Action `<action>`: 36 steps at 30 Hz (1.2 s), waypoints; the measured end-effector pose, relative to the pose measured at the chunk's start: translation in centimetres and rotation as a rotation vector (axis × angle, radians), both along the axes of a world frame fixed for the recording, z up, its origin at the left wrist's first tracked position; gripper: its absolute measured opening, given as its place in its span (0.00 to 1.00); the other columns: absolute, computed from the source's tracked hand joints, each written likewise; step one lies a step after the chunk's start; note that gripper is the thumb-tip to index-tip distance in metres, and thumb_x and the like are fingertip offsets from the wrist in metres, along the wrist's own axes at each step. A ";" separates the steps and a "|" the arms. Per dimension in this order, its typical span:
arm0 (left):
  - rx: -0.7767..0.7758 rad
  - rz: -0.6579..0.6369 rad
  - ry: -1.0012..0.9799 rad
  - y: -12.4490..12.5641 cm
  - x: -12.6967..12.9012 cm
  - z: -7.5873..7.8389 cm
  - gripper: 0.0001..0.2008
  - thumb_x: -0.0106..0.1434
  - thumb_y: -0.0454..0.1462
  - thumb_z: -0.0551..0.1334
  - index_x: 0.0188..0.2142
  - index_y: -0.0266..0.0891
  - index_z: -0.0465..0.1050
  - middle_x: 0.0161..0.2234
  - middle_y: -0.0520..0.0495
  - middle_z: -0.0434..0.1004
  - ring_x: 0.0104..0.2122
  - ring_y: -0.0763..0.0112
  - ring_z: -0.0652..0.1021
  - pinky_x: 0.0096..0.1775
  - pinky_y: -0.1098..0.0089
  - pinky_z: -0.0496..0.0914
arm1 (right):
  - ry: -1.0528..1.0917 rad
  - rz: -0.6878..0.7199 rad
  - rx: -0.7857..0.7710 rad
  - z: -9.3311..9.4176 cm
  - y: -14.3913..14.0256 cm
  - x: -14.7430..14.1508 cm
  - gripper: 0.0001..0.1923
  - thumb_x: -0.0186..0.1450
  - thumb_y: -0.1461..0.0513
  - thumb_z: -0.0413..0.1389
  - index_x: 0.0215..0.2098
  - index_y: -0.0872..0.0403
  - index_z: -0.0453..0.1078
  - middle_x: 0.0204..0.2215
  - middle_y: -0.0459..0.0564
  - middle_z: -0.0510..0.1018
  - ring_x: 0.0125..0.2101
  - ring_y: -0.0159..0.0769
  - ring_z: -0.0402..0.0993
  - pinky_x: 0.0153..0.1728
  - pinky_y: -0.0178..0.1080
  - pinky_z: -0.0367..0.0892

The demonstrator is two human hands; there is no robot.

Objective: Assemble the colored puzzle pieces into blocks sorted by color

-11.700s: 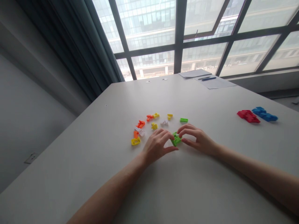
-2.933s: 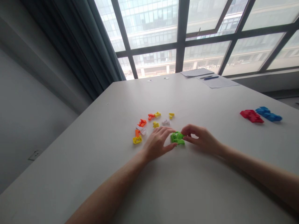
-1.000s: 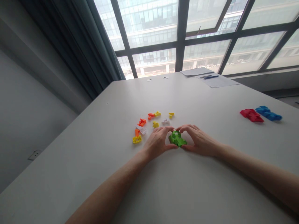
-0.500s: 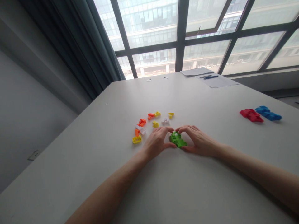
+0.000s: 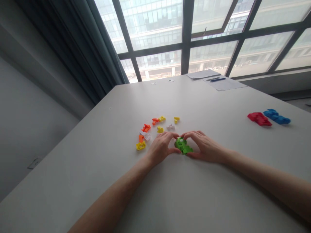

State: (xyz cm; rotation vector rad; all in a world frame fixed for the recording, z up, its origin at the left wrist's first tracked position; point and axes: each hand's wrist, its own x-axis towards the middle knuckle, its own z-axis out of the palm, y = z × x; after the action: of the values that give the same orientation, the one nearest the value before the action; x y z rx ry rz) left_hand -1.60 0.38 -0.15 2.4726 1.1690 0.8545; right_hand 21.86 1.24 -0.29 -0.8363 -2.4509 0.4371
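Between my two hands is a green plastic toy piece (image 5: 184,146) with a blocky, stepped shape and a small whitish spot near its far end. My left hand (image 5: 162,144) grips its left side, thumb at the near edge and fingers at the far edge. On the right, my right hand (image 5: 203,146) pinches it the same way, fingers curled. Close to my left hand lie loose small pieces: a yellow one (image 5: 141,146), an orange one (image 5: 146,128), a clear one (image 5: 147,136) and a pale one (image 5: 170,127).
Farther right on the white table (image 5: 97,174) rest a red plastic piece (image 5: 259,119) and a blue one (image 5: 277,116). Papers (image 5: 228,84) and a pen (image 5: 218,79) lie at the far edge by the window. A dark curtain (image 5: 97,48) hangs at the left.
The view has shifted slightly, moving the table contents a little to the left in the picture. Both hands keep the same hold on the green piece.
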 end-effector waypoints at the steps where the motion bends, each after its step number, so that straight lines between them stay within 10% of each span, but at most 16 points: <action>1: 0.000 0.000 -0.001 0.0 0.0 0.0 0.23 0.52 0.40 0.73 0.46 0.42 0.70 0.42 0.47 0.79 0.46 0.60 0.77 0.50 0.57 0.69 | 0.003 -0.001 0.002 0.0 0.0 0.0 0.22 0.59 0.58 0.60 0.51 0.49 0.62 0.49 0.53 0.76 0.51 0.44 0.71 0.52 0.50 0.63; 14: -0.002 0.010 -0.043 0.0 0.0 0.0 0.23 0.54 0.43 0.71 0.46 0.42 0.69 0.45 0.46 0.78 0.48 0.60 0.76 0.52 0.57 0.68 | -0.034 0.012 0.021 0.0 0.1 0.2 0.26 0.59 0.59 0.60 0.53 0.49 0.60 0.52 0.55 0.73 0.54 0.46 0.69 0.54 0.51 0.62; 23: 0.092 0.240 -0.184 0.8 -0.8 -0.4 0.07 0.69 0.38 0.56 0.42 0.39 0.70 0.40 0.46 0.77 0.42 0.66 0.76 0.46 0.64 0.71 | 0.031 -0.024 -0.175 0.2 0.7 0.6 0.30 0.60 0.53 0.60 0.58 0.49 0.59 0.56 0.55 0.70 0.57 0.47 0.66 0.55 0.53 0.63; 31: 0.325 0.163 0.225 0.2 -0.5 0.1 0.09 0.65 0.30 0.57 0.44 0.39 0.69 0.40 0.46 0.76 0.43 0.62 0.75 0.45 0.62 0.70 | 0.282 -0.257 -0.364 -0.6 2.4 0.9 0.15 0.66 0.52 0.51 0.46 0.50 0.67 0.47 0.53 0.76 0.43 0.42 0.75 0.46 0.47 0.70; 36: 0.347 0.117 0.364 -0.4 -0.7 0.1 0.11 0.63 0.28 0.57 0.45 0.39 0.68 0.41 0.45 0.76 0.43 0.61 0.75 0.45 0.61 0.72 | 0.241 -0.152 -0.298 -0.4 2.1 0.8 0.16 0.65 0.52 0.52 0.48 0.50 0.67 0.48 0.52 0.75 0.46 0.44 0.73 0.49 0.47 0.68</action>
State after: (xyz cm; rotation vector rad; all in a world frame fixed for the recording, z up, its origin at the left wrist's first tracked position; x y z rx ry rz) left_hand -2.31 0.01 -0.09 2.9617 1.3941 0.7037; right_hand 22.65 3.30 -0.67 -1.0183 -2.1133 0.8099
